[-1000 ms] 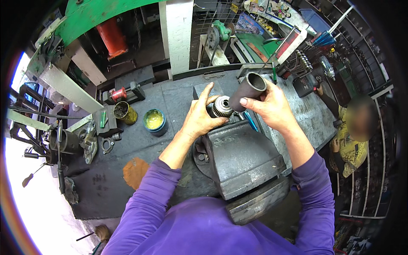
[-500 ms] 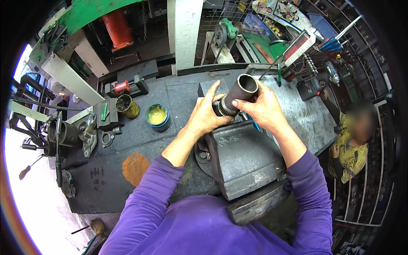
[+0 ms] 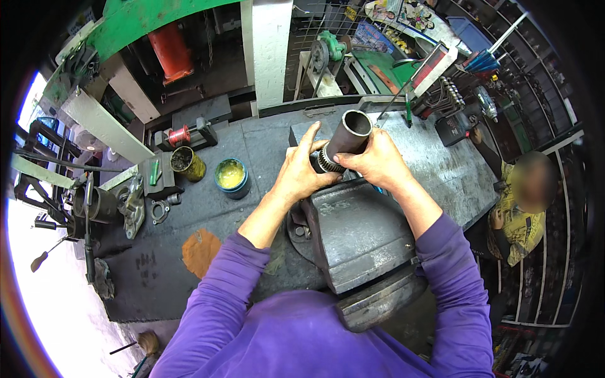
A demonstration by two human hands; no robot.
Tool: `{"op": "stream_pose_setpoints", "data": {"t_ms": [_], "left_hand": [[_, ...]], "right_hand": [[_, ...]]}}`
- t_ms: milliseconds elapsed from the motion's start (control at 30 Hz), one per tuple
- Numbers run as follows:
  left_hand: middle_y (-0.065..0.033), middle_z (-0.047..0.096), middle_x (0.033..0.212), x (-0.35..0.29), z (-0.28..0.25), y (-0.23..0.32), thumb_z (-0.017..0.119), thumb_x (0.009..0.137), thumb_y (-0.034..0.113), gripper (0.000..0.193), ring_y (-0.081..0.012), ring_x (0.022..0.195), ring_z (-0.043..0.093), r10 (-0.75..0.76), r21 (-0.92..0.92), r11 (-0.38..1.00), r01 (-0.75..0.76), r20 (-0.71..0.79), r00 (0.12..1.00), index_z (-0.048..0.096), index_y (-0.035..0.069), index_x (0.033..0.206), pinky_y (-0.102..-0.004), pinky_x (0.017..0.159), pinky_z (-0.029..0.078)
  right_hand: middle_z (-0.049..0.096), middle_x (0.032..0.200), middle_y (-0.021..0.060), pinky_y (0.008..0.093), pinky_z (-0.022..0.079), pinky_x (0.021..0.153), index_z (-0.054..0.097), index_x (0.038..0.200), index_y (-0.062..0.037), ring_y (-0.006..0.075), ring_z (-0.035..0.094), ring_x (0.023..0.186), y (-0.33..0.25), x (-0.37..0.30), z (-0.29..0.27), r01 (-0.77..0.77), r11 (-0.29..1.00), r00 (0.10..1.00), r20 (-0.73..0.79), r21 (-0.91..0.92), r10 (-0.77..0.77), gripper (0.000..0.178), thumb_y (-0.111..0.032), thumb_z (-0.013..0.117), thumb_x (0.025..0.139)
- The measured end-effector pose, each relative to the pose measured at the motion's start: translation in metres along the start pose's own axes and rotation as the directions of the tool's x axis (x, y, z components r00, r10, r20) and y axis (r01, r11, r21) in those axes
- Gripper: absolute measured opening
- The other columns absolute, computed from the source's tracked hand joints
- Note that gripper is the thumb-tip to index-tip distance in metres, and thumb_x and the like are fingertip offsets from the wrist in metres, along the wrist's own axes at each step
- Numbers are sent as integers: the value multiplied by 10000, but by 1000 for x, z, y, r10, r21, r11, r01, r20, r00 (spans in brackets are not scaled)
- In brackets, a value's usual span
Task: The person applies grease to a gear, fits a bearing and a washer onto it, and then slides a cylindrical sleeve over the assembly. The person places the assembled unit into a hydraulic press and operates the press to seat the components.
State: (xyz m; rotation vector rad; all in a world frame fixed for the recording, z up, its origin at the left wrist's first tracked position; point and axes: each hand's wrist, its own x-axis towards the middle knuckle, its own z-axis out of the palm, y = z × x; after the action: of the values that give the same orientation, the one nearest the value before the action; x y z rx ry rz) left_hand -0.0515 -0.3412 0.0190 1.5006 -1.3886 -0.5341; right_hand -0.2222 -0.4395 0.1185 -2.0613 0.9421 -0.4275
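A dark steel tube (image 3: 346,140) stands tilted at the far end of the bench vise (image 3: 364,227), its open end facing up toward me. Below the tube sits a toothed metal ring (image 3: 327,160). My right hand (image 3: 380,159) is closed round the tube, the thumb lying across its near side. Around the toothed ring my left hand (image 3: 297,169) is curled, with the thumb below it and the index finger pointing up beside the tube. What lies beneath the ring is mostly hidden by my hands and the vise.
On the bench (image 3: 252,142) to the left are a tub of yellowish grease (image 3: 231,177), a grimy can (image 3: 188,164), a metal flange (image 3: 161,210) and a brown patch (image 3: 201,252). A co-worker (image 3: 528,217) in a yellow shirt is at the right, near a black box (image 3: 452,130).
The whole view has shifted slightly. Both hands keep their hold on the tube and ring, with little visible movement against the vise.
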Motion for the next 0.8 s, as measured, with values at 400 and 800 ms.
{"op": "stream_pose_setpoints", "data": {"t_ms": [400, 800], "left_hand": [[-201, 530, 1593, -1, -10, -4, 986, 652, 224, 1051, -337, 1476, 514, 73, -105, 992, -70, 33, 997, 500, 26, 1563, -442, 1245, 399], [-160, 671, 1416, -3, -6, -4, 930, 788, 225, 775, -268, 1342, 611, -55, -215, 975, 65, 53, 997, 606, -16, 1450, -421, 1156, 458]], "right_hand": [[732, 1295, 257, 363, 582, 891, 493, 1556, -2, 237, 755, 966, 58, -28, -79, -44, 999, 999, 5, -22, 44, 800, -147, 828, 845], [702, 1264, 267, 492, 522, 1074, 689, 1322, 34, 436, 660, 1211, 250, -101, 8, -329, 831, 944, -179, -448, 278, 511, -263, 758, 912]]}}
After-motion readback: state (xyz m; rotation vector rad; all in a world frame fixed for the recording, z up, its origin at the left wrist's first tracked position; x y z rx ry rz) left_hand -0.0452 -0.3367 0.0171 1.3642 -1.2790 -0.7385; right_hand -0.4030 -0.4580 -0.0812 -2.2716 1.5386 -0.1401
